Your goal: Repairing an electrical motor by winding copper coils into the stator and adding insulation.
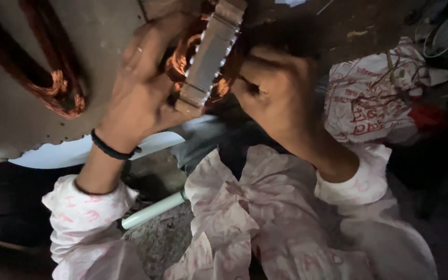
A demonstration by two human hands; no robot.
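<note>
Both my hands hold a motor stator (209, 54), a grey ribbed metal core with copper wire windings showing on both sides. My left hand (141, 83) grips its left side, fingers wrapped over the copper coil; a ring is on one finger and a black band on the wrist. My right hand (276, 88) clasps the right side, fingers curled against the core and windings. The stator's top is cut off by the frame edge.
A bundle of loose copper wire coils (58, 88) lies on a grey sheet (11, 114) at the left. A pale green tube (154, 210) rests below. A white printed cloth (369, 98) with thin wires sits at the right. My white sleeves and lap fill the bottom.
</note>
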